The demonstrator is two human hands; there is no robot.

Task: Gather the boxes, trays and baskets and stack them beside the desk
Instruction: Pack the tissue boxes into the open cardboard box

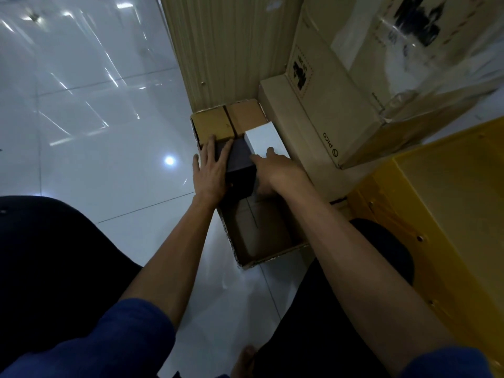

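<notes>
With my left hand (211,170) flat and right hand (274,170) gripping the dark box (240,159), I'd seat it squarely beside the white box (263,139).

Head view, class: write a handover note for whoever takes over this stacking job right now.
Left hand rests flat on the dark box; right hand is at its right side, grip unclear. The dark box sits in the open carton on the floor, with a white box and a taped brown box beside it. A PICO carton stands to the right. Left: probably settle the dark box, then place the yellow crate.
</notes>
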